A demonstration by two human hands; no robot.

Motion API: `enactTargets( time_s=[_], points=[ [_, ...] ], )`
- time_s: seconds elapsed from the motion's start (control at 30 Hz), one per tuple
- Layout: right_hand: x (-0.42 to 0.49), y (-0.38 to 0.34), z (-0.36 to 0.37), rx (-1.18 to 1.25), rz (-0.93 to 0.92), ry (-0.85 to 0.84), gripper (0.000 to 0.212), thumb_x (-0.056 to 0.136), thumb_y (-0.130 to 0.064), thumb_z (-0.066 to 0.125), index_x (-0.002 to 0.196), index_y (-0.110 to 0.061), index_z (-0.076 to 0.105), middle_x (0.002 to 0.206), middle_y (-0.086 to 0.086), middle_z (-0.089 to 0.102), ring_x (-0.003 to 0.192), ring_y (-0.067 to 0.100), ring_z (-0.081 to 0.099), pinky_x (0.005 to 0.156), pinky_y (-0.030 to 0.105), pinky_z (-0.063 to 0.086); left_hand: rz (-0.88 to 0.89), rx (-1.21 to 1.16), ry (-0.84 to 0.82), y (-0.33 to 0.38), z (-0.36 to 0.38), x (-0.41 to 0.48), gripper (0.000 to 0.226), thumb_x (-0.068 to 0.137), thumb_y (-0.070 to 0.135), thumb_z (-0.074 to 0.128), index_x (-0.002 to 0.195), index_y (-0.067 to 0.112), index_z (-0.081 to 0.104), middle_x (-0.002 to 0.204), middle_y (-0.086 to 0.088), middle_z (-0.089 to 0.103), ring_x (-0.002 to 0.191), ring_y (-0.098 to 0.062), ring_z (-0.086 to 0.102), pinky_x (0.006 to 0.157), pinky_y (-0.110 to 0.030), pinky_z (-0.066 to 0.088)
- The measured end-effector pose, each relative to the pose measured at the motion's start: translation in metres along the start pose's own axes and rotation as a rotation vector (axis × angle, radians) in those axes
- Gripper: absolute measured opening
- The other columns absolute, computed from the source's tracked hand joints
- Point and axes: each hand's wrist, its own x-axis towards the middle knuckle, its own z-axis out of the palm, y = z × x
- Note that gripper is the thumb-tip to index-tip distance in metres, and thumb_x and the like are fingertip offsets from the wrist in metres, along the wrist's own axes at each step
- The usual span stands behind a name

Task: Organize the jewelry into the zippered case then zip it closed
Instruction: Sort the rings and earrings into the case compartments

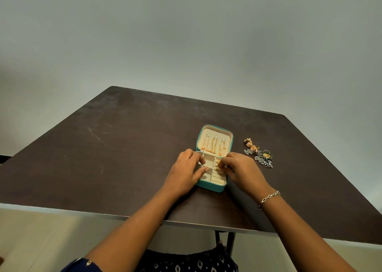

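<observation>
A small teal zippered case (210, 187) lies open on the dark table (115, 147), its cream lid (215, 135) laid back with three gold chains (215, 145) hanging inside. My left hand (186, 168) rests on the case's left side, fingers lying across the cream compartments. My right hand (241, 168) pinches a small gold ring (219, 167) over the ring rolls on the right side of the tray. A heap of loose jewelry (258, 154), gold and silver pieces, lies on the table just right of the case.
The table's near edge (82, 211) runs across below my forearms, and a table leg (229, 242) shows under it. A silver bracelet (268, 198) circles my right wrist. A plain wall stands behind the table.
</observation>
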Motion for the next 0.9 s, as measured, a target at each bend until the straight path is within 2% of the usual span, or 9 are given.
enactTargets(
  time_s=[0.23, 0.43, 0.7, 0.8, 0.9],
  points=[
    [-0.001, 0.002, 0.000, 0.062, 0.012, 0.014, 0.024, 0.085, -0.018, 0.059, 0.109, -0.016, 0.062, 0.107, 0.004, 0.065, 0.099, 0.022, 0.057, 0.083, 0.035, 0.047, -0.006, -0.002, -0.007, 0.001, 0.000, 0.000, 0.025, 0.090, 0.035, 0.052, 0.110, 0.020, 0.053, 0.113, 0.004, 0.045, 0.108, -0.007, 0.040, 0.084, -0.021, 0.040],
    [-0.006, 0.009, 0.004, 0.127, -0.013, 0.067, 0.015, 0.084, -0.008, 0.057, 0.095, -0.011, 0.067, 0.102, 0.006, 0.066, 0.096, 0.024, 0.057, 0.078, 0.035, 0.047, -0.002, -0.006, -0.007, 0.001, -0.001, 0.000, 0.024, 0.091, 0.034, 0.053, 0.109, 0.018, 0.053, 0.112, 0.002, 0.046, 0.108, -0.009, 0.040, 0.084, -0.021, 0.038],
    [-0.007, 0.014, 0.011, 0.171, -0.044, 0.098, 0.018, 0.083, -0.004, 0.058, 0.097, -0.009, 0.070, 0.102, 0.009, 0.066, 0.097, 0.025, 0.057, 0.079, 0.038, 0.049, -0.015, -0.007, -0.020, 0.003, -0.002, 0.000, 0.025, 0.090, 0.034, 0.053, 0.110, 0.019, 0.053, 0.113, 0.003, 0.045, 0.108, -0.007, 0.039, 0.083, -0.019, 0.037],
    [-0.009, 0.022, 0.014, 0.336, -0.024, 0.225, 0.017, 0.080, 0.001, 0.062, 0.092, -0.009, 0.069, 0.093, 0.006, 0.068, 0.088, 0.020, 0.061, 0.074, 0.028, 0.050, -0.018, -0.008, -0.023, 0.003, -0.001, 0.000, 0.024, 0.091, 0.034, 0.052, 0.110, 0.020, 0.053, 0.113, 0.004, 0.045, 0.108, -0.006, 0.038, 0.083, -0.018, 0.036],
    [-0.011, 0.035, 0.015, 0.404, 0.042, 0.298, 0.012, 0.081, -0.005, 0.065, 0.090, -0.012, 0.068, 0.088, -0.001, 0.066, 0.081, 0.012, 0.059, 0.069, 0.016, 0.044, -0.020, -0.007, -0.027, 0.001, -0.001, 0.000, 0.023, 0.091, 0.035, 0.051, 0.109, 0.021, 0.052, 0.113, 0.005, 0.043, 0.108, -0.005, 0.037, 0.082, -0.018, 0.036]
  ],
)
